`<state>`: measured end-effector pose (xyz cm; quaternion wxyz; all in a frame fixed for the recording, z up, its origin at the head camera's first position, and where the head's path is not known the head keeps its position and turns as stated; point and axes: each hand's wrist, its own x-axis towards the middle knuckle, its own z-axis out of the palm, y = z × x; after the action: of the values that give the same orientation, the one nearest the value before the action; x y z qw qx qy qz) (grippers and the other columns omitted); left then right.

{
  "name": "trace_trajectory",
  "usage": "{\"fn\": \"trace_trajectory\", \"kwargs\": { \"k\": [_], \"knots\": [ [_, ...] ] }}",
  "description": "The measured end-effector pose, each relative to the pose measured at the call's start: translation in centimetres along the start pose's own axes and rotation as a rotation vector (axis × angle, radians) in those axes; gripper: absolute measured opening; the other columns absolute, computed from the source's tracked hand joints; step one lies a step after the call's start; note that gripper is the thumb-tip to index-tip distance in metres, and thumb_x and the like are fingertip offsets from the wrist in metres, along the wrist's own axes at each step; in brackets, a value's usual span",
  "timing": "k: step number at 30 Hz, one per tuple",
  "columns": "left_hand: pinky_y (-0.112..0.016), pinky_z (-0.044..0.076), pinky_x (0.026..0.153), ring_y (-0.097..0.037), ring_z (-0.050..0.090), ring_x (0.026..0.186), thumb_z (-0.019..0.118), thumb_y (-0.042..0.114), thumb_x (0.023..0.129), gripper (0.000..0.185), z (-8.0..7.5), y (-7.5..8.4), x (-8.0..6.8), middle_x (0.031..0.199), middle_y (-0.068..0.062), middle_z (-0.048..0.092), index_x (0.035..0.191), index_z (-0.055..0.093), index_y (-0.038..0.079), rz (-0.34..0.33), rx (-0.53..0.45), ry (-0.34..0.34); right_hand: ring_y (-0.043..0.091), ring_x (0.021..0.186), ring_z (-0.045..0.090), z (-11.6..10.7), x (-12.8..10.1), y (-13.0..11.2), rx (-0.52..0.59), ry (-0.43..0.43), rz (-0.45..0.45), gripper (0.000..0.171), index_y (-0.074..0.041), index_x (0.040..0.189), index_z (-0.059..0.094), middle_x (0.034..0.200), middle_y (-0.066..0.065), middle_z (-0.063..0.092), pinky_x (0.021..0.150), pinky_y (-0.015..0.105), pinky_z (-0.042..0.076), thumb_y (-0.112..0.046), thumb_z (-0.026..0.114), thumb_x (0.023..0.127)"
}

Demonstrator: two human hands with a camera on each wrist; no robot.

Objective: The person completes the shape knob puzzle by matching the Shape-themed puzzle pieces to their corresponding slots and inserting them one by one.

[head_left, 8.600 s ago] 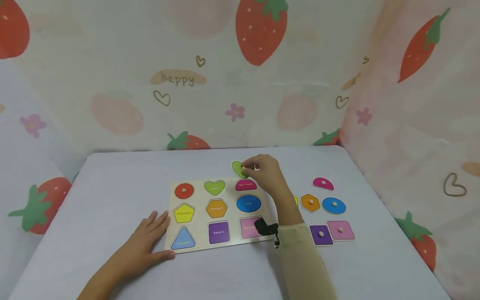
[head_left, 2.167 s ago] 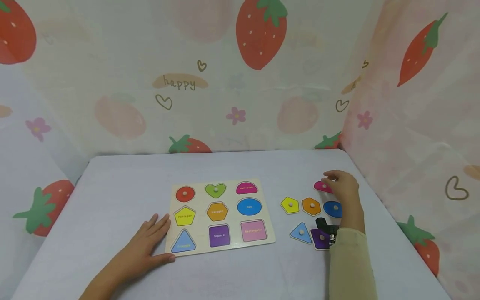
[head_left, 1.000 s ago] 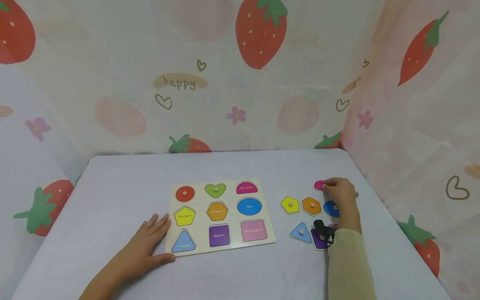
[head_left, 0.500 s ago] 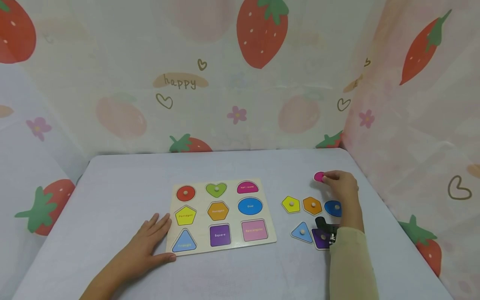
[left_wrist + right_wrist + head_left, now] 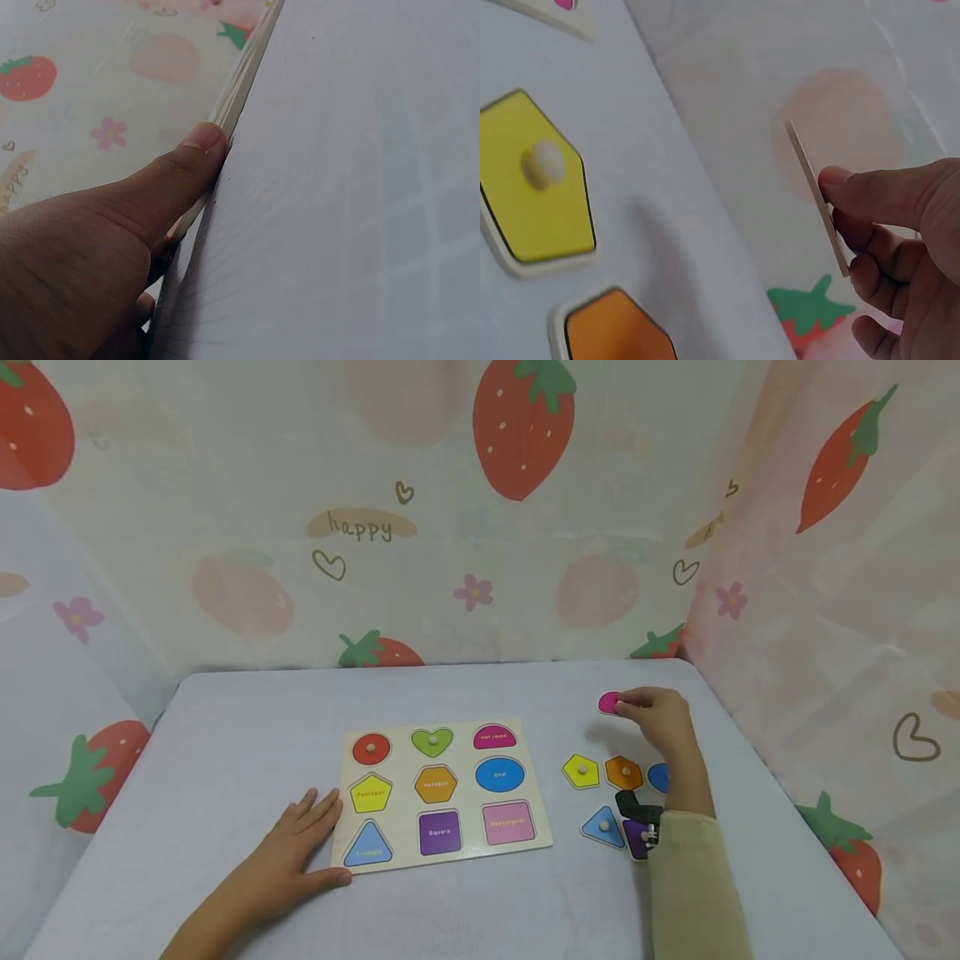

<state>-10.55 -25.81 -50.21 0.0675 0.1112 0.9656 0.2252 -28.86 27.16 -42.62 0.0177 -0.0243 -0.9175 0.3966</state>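
Observation:
My right hand (image 5: 660,718) pinches a magenta half-round puzzle piece (image 5: 608,702) between thumb and fingers, raised above the table with its shadow below. From the right wrist view the piece (image 5: 817,199) shows edge-on as a thin wooden strip. My left hand (image 5: 288,852) lies with fingers spread at the left edge of a wooden shape puzzle board (image 5: 468,853), thumb at its lower corner. In the left wrist view the thumb (image 5: 176,176) rests along an edge. A red circle piece (image 5: 371,749) and a green heart piece (image 5: 432,742), both knobbed, sit in the board's top row.
Right of the board lie knobbed pieces: a yellow pentagon (image 5: 581,771), an orange hexagon (image 5: 623,772), a blue triangle (image 5: 603,827), a partly covered blue oval (image 5: 657,777) and a purple square (image 5: 634,837). A strawberry-print curtain (image 5: 510,543) hangs behind the white table (image 5: 450,910).
The green heart went into the board earlier. My right hand then took the magenta half-round from the table, lifted it and moved it leftward. My left hand has stayed at the board.

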Motion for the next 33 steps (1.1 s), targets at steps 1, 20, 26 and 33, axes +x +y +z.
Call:
{"fn": "trace_trajectory", "kwargs": {
  "k": [1, 20, 26, 33],
  "knots": [
    [-0.066, 0.019, 0.122, -0.039, 0.012, 0.158, 0.070, 0.078, 0.075, 0.112, 0.0, 0.0, 0.0, 0.169, -0.005, 0.028, 0.160, 0.036, 0.015, 0.000, -0.002, -0.001, 0.036, 0.116, 0.060, 0.2, 0.0, -0.4, 0.000, -0.002, -0.009, 0.036, -0.009, 0.125, 0.072, 0.123, 0.017, 0.071, 0.103, 0.054, 0.051, -0.034, 0.068, 0.100],
    [-0.067, 0.019, 0.122, -0.039, 0.011, 0.158, 0.071, 0.077, 0.075, 0.111, 0.0, 0.1, 0.0, 0.169, -0.005, 0.028, 0.161, 0.036, 0.015, 0.001, -0.003, 0.000, 0.030, 0.105, 0.060, 5.0, -0.7, -6.1, 0.012, -0.058, -0.082, 0.026, -0.011, 0.117, 0.077, 0.114, 0.010, 0.072, 0.094, 0.046, 0.057, -0.028, 0.072, 0.098],
    [-0.066, 0.018, 0.122, -0.038, 0.010, 0.158, 0.071, 0.077, 0.075, 0.111, 0.0, 0.0, 0.0, 0.169, -0.005, 0.027, 0.161, 0.036, 0.015, 0.001, -0.017, -0.003, 0.029, 0.103, 0.062, 7.4, -1.2, -7.5, 0.030, -0.045, -0.083, 0.024, -0.012, 0.116, 0.077, 0.111, 0.008, 0.073, 0.091, 0.043, 0.060, -0.027, 0.074, 0.097],
    [-0.066, 0.017, 0.123, -0.038, 0.010, 0.158, 0.072, 0.076, 0.076, 0.111, -0.2, 0.1, -0.1, 0.170, -0.005, 0.027, 0.161, 0.035, 0.015, 0.002, -0.022, -0.008, 0.027, 0.105, 0.065, 10.4, -1.9, -8.5, 0.029, -0.010, -0.105, 0.023, -0.014, 0.114, 0.077, 0.111, 0.007, 0.074, 0.087, 0.041, 0.062, -0.028, 0.075, 0.096]
  ]
}}
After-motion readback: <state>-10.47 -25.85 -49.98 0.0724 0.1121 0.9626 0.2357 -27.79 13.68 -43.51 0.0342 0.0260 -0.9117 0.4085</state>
